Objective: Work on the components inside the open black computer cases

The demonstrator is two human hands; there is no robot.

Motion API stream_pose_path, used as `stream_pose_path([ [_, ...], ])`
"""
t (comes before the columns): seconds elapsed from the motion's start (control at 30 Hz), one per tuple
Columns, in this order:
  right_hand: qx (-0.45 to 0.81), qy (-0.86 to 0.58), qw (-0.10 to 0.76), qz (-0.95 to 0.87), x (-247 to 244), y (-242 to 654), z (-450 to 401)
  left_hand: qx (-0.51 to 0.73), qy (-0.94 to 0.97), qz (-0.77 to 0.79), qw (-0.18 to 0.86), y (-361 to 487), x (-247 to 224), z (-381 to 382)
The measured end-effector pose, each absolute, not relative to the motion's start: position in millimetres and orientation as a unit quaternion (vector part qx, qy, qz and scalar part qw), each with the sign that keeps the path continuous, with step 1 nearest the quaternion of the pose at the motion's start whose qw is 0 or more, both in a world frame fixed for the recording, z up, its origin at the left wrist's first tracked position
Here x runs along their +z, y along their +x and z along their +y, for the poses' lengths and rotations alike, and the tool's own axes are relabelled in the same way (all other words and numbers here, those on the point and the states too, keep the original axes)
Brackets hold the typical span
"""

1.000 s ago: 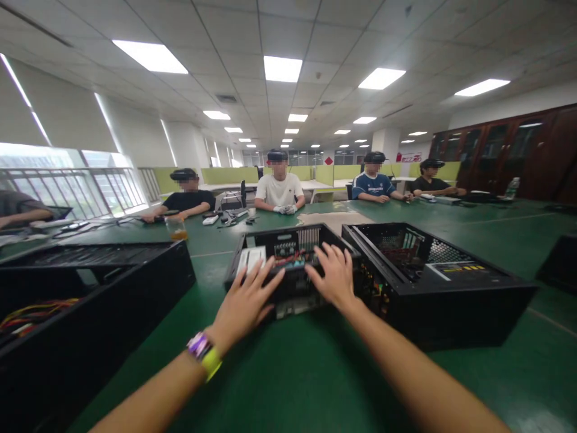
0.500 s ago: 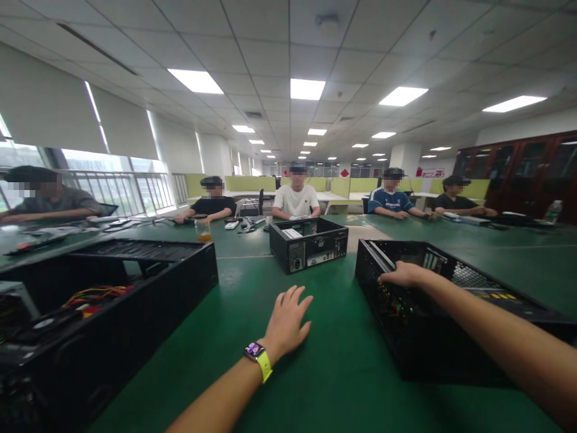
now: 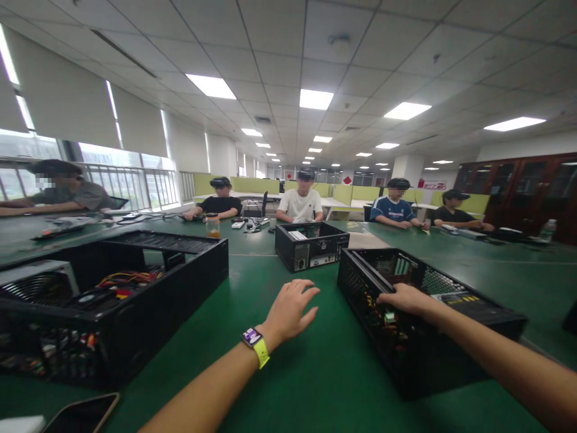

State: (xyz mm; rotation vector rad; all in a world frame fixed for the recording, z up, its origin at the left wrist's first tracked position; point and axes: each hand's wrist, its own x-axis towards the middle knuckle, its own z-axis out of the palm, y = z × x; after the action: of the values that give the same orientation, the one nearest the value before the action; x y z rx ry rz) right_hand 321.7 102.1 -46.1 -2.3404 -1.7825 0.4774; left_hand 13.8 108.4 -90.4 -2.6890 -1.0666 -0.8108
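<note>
My right hand (image 3: 406, 299) is closed on a rail along the upper edge of an open black computer case (image 3: 451, 355) at the right, thumb over the edge; some of its fingers are hidden. Wires and small parts show inside that case. My left hand (image 3: 292, 310), with a yellow-banded watch (image 3: 255, 347) on the wrist, hovers or rests by the green table, fingers apart and holding nothing. It lies between the right case and a larger open black computer case (image 3: 166, 319) on the left, which contains a power supply (image 3: 40, 282) and coloured cables (image 3: 128, 278).
A third black computer case (image 3: 311, 243) stands ahead on the green table (image 3: 252, 288). A jar of amber liquid (image 3: 213, 227) is behind the left case. At the bottom left lies a phone (image 3: 83, 415). Several people sit around the far side; a bottle (image 3: 549, 231) stands far right.
The right case has shifted leftward with my right hand on it, and its far right end now shows. My view has moved a little, bringing the phone into sight. My left hand stays open.
</note>
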Motion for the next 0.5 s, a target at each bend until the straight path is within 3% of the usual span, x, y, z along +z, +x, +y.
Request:
stream_pose_path([
  [0.27, 0.152, -0.682, 0.108, -0.707, -43, 257, 1, -0.278, -0.911, -0.298, 0.067, 27, -53, 76],
  [0.5, 0.265, -0.581, 0.092, -0.764, -20, 258, -81, -0.058, -0.969, -0.241, 0.005, 19, -26, 34],
])
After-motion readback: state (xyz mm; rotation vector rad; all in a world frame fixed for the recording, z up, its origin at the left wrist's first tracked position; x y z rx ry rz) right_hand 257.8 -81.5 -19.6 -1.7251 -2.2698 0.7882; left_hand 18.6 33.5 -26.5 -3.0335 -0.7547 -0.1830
